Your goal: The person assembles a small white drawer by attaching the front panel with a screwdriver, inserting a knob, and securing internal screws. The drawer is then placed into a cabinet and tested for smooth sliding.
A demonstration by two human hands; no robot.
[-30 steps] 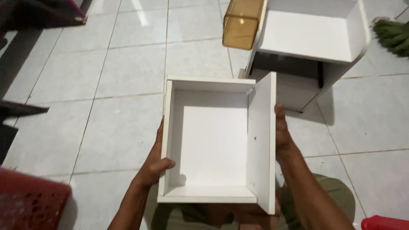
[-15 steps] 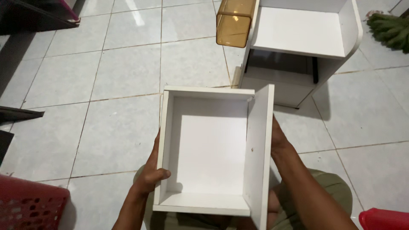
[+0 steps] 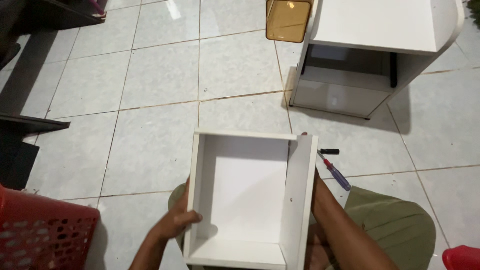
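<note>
Head view shows you sitting on a floor of pale grey tiles (image 3: 160, 75) with thin brown joints, and the floor fills most of the frame. You hold a white drawer box (image 3: 250, 195) in the lower middle of the frame, above your lap, with its open side facing up to the camera. Your left hand (image 3: 177, 220) grips the left wall of the box, the thumb hooked over the edge into the inside. Your right hand (image 3: 320, 192) is behind the right wall (mostly hidden), so I cannot tell how the fingers are closed; it presses against the outside of that panel.

Just right of the box, a screwdriver (image 3: 334, 170) with a blue and red handle lies on the tiles, near your knee in olive trousers (image 3: 395, 225). In the upper right of the frame stands a white cabinet (image 3: 375, 45) with an open compartment below its top. An amber translucent container (image 3: 287, 20) is just beside it, at the upper edge. A red plastic basket (image 3: 42, 232) with holes is in the lower left corner. Dark furniture (image 3: 25, 125) runs along the left edge. A small red object (image 3: 462, 257) shows in the lower right corner.
</note>
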